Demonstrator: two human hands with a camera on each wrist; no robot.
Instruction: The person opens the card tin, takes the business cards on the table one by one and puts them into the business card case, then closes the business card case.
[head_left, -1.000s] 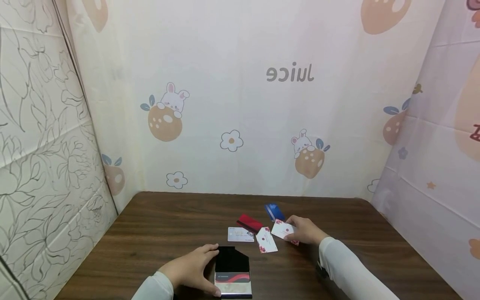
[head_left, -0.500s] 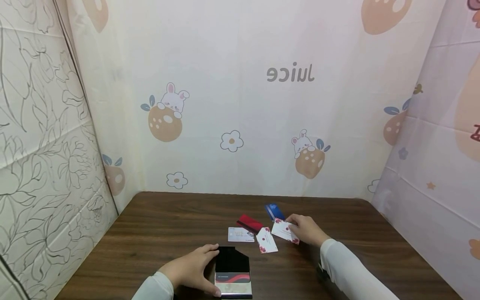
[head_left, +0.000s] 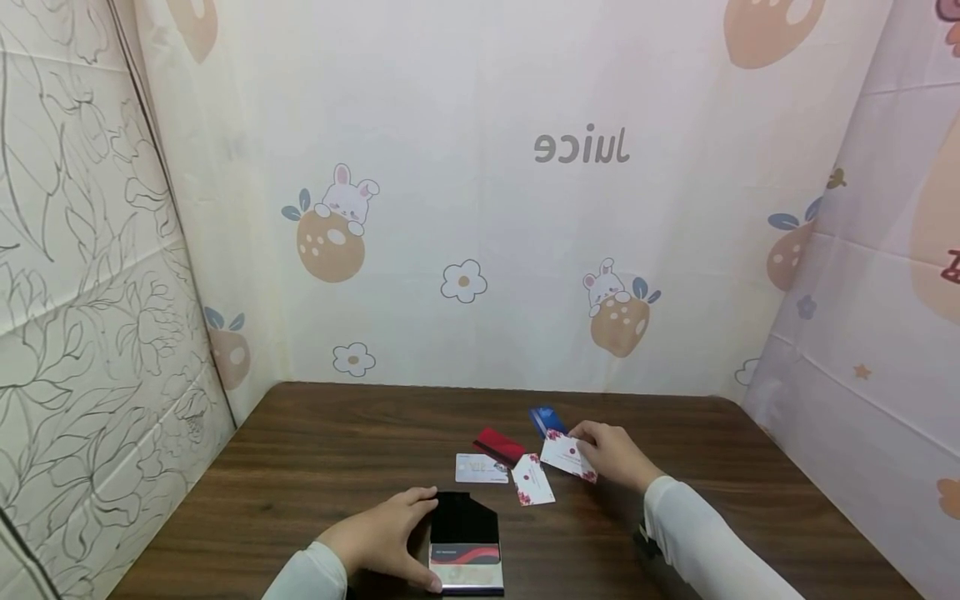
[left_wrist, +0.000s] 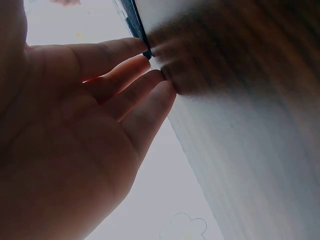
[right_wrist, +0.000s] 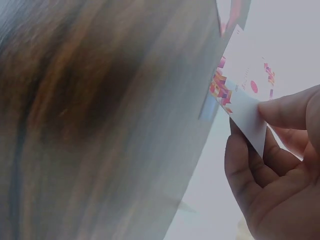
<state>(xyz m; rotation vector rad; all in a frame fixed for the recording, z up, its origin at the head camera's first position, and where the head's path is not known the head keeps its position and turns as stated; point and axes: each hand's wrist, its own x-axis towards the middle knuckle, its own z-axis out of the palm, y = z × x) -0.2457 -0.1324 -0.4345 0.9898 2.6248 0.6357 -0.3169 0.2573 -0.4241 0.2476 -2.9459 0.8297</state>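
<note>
In the head view my left hand is at the left side of an opened card case, its black lid laid back. The thumb touches the lower left corner and a fingertip the lid's edge. A dark card with a red wave shows in the case. In the left wrist view the fingers look nearly straight, tips at the dark edge. My right hand pinches a white business card with pink floral corners. The right wrist view shows this card tilted between thumb and fingers.
A second floral business card lies left of the held one. Near it are a pale bank card, a red card with a dark stripe and a blue card. Printed curtains border the brown wooden table.
My right hand now holds the floral card a little higher, its far edge tipped up. The thumb no longer shows in front of the card. My left hand has stayed on the case.
</note>
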